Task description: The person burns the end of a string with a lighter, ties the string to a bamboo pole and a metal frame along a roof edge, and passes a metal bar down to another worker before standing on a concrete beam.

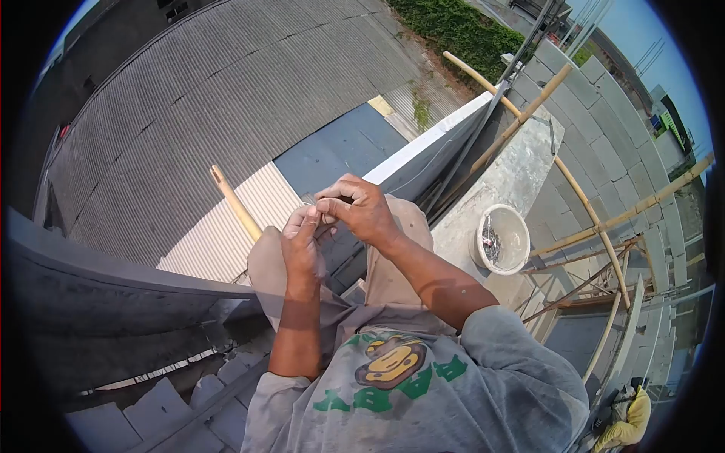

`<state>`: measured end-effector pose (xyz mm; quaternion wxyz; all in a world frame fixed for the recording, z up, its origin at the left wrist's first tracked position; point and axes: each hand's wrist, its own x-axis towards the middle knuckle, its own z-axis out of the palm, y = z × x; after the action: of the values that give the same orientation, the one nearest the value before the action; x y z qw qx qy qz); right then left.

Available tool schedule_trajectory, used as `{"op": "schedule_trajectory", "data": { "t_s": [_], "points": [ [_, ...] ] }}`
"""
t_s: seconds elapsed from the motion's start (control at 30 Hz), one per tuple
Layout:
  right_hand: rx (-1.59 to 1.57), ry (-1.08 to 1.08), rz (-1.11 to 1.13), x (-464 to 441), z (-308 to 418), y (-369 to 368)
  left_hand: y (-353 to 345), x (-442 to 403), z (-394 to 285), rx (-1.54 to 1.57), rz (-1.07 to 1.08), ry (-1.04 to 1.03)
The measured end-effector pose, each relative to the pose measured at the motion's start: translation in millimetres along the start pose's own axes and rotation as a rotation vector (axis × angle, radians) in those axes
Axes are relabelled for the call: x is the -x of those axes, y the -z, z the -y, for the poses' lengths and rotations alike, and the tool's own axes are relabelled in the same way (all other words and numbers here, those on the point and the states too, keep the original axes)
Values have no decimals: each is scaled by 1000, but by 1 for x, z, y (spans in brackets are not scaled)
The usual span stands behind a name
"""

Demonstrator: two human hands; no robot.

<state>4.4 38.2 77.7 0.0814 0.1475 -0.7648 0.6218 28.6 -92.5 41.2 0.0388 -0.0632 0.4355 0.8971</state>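
My left hand (303, 243) and my right hand (364, 214) meet above my knees, fingertips pinched together. Whatever lies between the fingers is too small and too covered to make out. Beneath them are my legs in dusty beige trousers (408, 234). To the right of my right hand, a white bucket (510, 258) stands on a grey, mortar-stained board (461, 226). Some grey, shiny material (491, 243) lies inside it, its kind unclear.
Bamboo poles (581, 196) cross on the right before a block wall (604, 143). One bamboo pole end (236, 202) rises left of my knee. Corrugated roofs (226, 90) spread below, past a white-topped wall edge (430, 143). A person in yellow (630, 423) is at lower right.
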Motion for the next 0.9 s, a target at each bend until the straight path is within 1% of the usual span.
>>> {"op": "schedule_trajectory", "data": {
  "t_s": [0.03, 0.07, 0.1, 0.2, 0.23, 0.33, 0.43, 0.57, 0.67, 0.7, 0.8, 0.9],
  "points": [
    [-41, -61, -2, -1, 6, 1, -6, 1, -4, -19, 5, -7],
    [-20, -58, -24, -2, 6, 1, -8, 1, -5, -16, -3, -6],
    [-80, -107, -31, -3, 8, 1, -8, 2, -5, -12, 6, 0],
    [-2, -70, 3, -8, 5, 3, -3, -1, 2, -33, 32, -56],
    [-39, -61, -4, -9, 1, 2, -5, -3, 5, -34, 32, -105],
    [-144, -259, -25, -11, 7, 0, -5, -4, 1, -97, 12, -120],
    [-168, -264, -10, -15, 9, -3, -7, -2, -6, -42, 13, -76],
    [-244, -321, 28, -21, 8, -6, -1, -3, -8, 44, -52, 7],
    [-279, -346, 32, -22, 3, -9, -1, -3, -11, -62, -36, -77],
    [-283, -352, 36, -23, 2, -10, 3, -5, -12, -88, -35, -65],
    [-289, -376, 56, -24, 5, -12, 7, -9, -13, -129, -16, -115],
    [-232, -354, 55, -27, 6, -15, 10, -11, -12, -144, -52, -130]
  ]
}}
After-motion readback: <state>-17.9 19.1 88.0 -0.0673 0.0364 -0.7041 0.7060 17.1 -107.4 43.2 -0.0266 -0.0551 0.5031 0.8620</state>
